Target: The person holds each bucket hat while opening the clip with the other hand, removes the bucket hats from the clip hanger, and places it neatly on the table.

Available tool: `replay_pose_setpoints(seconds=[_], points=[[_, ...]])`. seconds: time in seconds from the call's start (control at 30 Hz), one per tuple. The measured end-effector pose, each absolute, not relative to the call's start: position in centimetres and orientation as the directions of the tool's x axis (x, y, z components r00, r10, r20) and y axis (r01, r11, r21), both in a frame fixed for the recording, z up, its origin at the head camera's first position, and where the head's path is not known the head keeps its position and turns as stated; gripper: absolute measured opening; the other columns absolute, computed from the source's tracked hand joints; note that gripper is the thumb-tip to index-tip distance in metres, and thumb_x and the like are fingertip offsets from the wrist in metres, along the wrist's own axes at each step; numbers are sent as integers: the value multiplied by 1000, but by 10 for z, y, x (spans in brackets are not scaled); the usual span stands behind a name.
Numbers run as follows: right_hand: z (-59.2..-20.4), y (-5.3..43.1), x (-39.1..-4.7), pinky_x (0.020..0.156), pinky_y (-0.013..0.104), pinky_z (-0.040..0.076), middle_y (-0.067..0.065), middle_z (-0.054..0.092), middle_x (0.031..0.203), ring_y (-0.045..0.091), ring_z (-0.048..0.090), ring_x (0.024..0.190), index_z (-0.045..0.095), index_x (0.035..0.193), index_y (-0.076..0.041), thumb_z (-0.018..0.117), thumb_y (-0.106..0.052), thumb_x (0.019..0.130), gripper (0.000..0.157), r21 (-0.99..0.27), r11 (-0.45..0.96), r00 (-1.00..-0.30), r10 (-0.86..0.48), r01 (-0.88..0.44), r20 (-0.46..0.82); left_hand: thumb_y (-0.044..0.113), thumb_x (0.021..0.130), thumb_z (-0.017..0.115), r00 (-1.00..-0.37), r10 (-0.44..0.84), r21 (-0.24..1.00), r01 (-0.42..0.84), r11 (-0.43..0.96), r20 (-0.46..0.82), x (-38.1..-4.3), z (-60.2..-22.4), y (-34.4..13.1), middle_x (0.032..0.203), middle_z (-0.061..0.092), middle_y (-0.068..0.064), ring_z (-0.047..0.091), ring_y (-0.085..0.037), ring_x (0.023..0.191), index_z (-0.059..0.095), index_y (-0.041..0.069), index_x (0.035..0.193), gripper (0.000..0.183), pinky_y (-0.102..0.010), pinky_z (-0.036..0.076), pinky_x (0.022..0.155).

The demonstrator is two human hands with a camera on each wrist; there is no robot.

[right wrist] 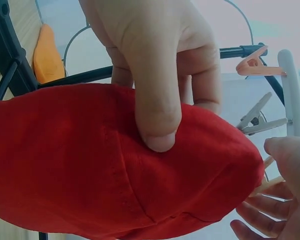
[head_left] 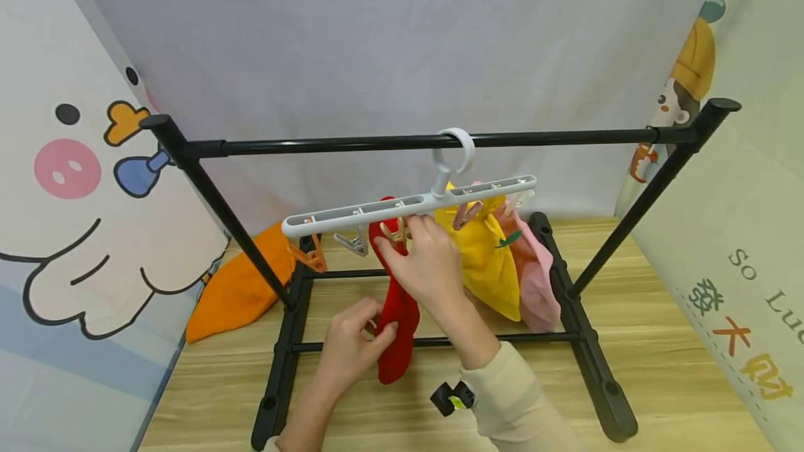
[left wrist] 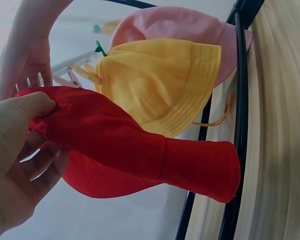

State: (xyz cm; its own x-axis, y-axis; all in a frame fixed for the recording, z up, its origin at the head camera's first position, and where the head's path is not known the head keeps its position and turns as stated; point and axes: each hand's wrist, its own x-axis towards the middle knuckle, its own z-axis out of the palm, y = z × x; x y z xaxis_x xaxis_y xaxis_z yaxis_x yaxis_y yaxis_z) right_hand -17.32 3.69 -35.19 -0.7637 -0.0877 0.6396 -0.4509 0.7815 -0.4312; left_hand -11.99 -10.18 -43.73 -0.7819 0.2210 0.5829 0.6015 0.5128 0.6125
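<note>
A red bucket hat [head_left: 398, 305] hangs folded narrow below the white hanger [head_left: 389, 209], its top close to a beige clip [head_left: 394, 232]. My left hand [head_left: 352, 344] pinches the hat between thumb and fingers; in the left wrist view this hand [left wrist: 25, 150] grips it near the crown. Higher up, my right hand [head_left: 430, 264] has thumb and fingers on either side of the beige clip, pinching it. In the right wrist view, my right hand [right wrist: 287, 185] is at the hat's tip, and the left thumb [right wrist: 160, 125] presses the red cloth.
The hanger hooks over a black rack's top bar [head_left: 326, 144]. An orange clip [head_left: 310, 253] and a grey clip [head_left: 354, 241] hang left of the hat. To the right hang a yellow hat [head_left: 486, 270] and a pink hat [head_left: 534, 277]. An orange hat [head_left: 241, 288] lies beyond the rack's left leg.
</note>
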Motion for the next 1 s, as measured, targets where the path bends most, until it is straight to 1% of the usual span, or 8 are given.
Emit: replay_pose_setpoints(seconds=[0.23,0.3,0.43,0.57,0.83,1.0], points=[[-352,34,-175,50,23,40,2,51,70,14,45,58,60,95,-9,69,-37,80,33,-419,805,-769,-72,-421,635,4,74,72,-775,226,606,610,511,590,-121,-438,-103,74,62,6,55,-3,63,63,13,80,14,-19,51,56],[-351,33,-175,48,22,37,1,48,68,14,44,57,59,91,-10,68,-39,80,32,-422,809,-774,-65,-410,629,4,74,72,-773,227,604,612,510,592,-121,-438,-103,74,62,5,55,-3,63,63,13,80,14,-20,51,56],[-350,30,-175,45,22,36,0,46,66,14,43,54,56,83,-12,67,-39,81,30,-434,813,-782,-42,-389,622,4,74,73,-771,225,600,613,514,595,-121,-438,-105,74,62,5,55,-3,64,63,12,80,14,-20,51,56],[-350,29,-175,44,21,37,0,48,66,13,44,53,56,81,-11,67,-37,82,28,-446,811,-781,-22,-379,624,4,74,73,-773,224,601,610,517,593,-122,-438,-106,76,63,5,55,-3,64,63,12,81,14,-19,51,57],[-352,29,-176,43,20,39,0,52,65,13,46,51,61,85,-10,67,-35,82,26,-434,814,-764,-19,-387,645,4,74,73,-772,222,592,608,529,595,-123,-438,-107,76,63,5,55,-3,64,63,12,80,14,-19,51,56],[-354,29,-178,42,21,37,1,49,62,14,44,50,60,77,-9,67,-33,82,26,-438,812,-755,-4,-385,656,3,74,73,-767,231,574,612,545,599,-124,-435,-108,77,64,3,56,-4,64,64,11,81,13,-17,51,57]])
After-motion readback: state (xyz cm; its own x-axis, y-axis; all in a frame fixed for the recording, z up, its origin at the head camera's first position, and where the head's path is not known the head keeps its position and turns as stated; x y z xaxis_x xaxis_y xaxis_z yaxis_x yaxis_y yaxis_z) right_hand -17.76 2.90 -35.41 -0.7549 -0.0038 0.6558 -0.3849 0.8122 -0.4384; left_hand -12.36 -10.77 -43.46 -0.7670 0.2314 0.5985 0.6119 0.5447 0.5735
